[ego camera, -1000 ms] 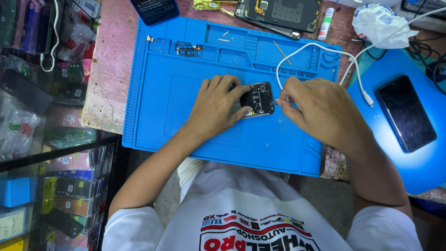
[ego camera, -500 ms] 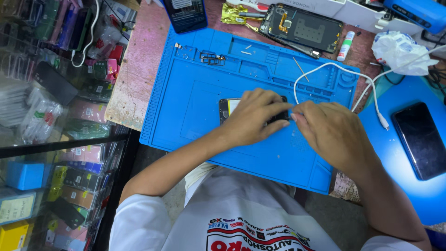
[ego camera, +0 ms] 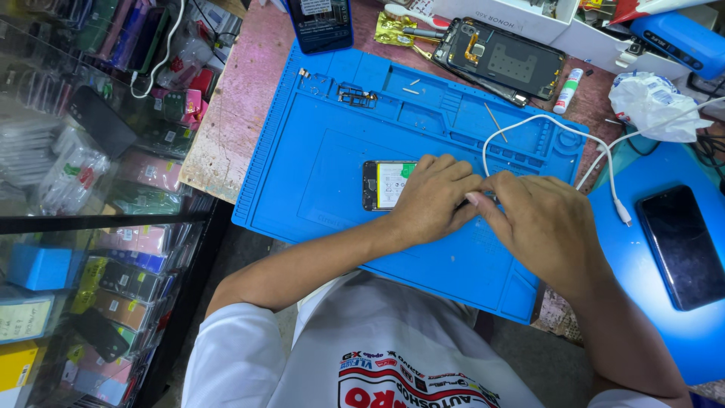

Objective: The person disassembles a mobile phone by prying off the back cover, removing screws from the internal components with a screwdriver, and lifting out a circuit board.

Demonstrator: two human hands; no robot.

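Hands meet at the centre of the blue silicone repair mat (ego camera: pixel 317 159): left hand (ego camera: pixel 434 198) lies curled over the opened black phone (ego camera: pixel 384 184), right hand (ego camera: pixel 540 227) pinches at its 3 o'clock end.

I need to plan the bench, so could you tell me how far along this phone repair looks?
Done: the opened phone lies back off, insides exposed, on the blue silicone mat. In hand: the left hand pins it while the right hand works its far end. Left: small loose parts remain unfitted.

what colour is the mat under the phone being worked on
Bright blue mat; the head view shows it, under the opened phone.
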